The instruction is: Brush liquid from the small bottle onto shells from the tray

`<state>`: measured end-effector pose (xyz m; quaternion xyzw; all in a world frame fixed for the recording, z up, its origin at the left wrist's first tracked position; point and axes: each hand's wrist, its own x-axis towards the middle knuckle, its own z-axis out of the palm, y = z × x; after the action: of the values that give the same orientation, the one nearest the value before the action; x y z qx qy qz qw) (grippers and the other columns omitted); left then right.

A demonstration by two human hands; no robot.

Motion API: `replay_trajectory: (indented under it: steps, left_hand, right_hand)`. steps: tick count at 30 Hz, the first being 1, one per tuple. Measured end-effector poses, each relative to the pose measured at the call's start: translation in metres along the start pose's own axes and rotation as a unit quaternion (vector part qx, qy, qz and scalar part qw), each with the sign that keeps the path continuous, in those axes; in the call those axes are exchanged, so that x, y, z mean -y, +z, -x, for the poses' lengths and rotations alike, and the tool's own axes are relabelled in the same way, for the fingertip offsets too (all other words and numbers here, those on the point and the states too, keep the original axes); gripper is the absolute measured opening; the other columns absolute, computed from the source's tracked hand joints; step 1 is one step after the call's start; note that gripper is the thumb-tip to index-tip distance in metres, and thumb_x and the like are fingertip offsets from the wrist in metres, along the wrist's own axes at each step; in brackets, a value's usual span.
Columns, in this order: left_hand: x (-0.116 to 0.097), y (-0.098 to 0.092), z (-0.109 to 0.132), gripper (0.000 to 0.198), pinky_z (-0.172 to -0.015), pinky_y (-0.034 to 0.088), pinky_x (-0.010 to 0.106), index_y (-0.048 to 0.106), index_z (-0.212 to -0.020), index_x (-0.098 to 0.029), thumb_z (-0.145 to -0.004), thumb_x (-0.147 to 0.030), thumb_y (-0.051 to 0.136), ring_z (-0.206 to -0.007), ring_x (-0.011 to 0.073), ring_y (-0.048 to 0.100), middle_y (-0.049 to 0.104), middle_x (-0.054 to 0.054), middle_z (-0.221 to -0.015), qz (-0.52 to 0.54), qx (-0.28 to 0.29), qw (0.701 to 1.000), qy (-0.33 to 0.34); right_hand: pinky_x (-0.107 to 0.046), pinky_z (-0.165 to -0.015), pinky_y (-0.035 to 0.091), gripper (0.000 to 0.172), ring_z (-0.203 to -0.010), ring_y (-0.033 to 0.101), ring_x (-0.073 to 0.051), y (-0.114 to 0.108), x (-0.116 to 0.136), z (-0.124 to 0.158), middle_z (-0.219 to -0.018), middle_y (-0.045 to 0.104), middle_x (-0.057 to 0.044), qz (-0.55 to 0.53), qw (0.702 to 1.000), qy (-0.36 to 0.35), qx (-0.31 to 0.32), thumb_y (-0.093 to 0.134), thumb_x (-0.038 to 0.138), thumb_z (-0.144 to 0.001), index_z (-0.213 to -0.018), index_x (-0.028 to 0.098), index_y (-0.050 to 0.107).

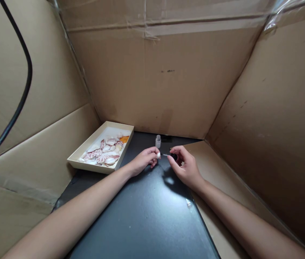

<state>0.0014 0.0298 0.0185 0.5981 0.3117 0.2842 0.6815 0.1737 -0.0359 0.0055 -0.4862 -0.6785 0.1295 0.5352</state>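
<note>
My left hand (144, 160) rests on the black table top (147, 216), its fingers pinching a small white shell (158, 155). My right hand (185, 166) holds a small brush by its black cap (173, 156), the thin brush tip touching the shell. A small clear bottle (158, 141) stands open just behind both hands, near the back wall.
A cream tray (78, 159) with several red-and-white shells and one orange piece lies at the left. Cardboard walls (168, 82) enclose the table on the left, back and right. A black cable (20, 100) hangs along the left wall.
</note>
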Motion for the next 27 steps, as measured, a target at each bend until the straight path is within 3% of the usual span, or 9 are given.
replay_trajectory:
  steps: [27]
  left_hand:
    - [0.0007, 0.0007, 0.0010, 0.015, -0.049, 0.032, 0.017, 0.045, -0.077, -0.017, -0.073, -0.027, 0.056, -0.048, 0.0049, 0.036, 0.039, -0.007, -0.055, -0.033, -0.004, 0.999, 0.021]
  right_hand:
    - [-0.024, -0.054, 0.038, 0.009, -0.057, 0.045, -0.012, -0.0008, -0.0001, -0.0006, -0.072, 0.052, 0.001, 0.014, 1.000, 0.005, -0.005, 0.055, 0.027, -0.087, -0.091, 0.020, 0.053]
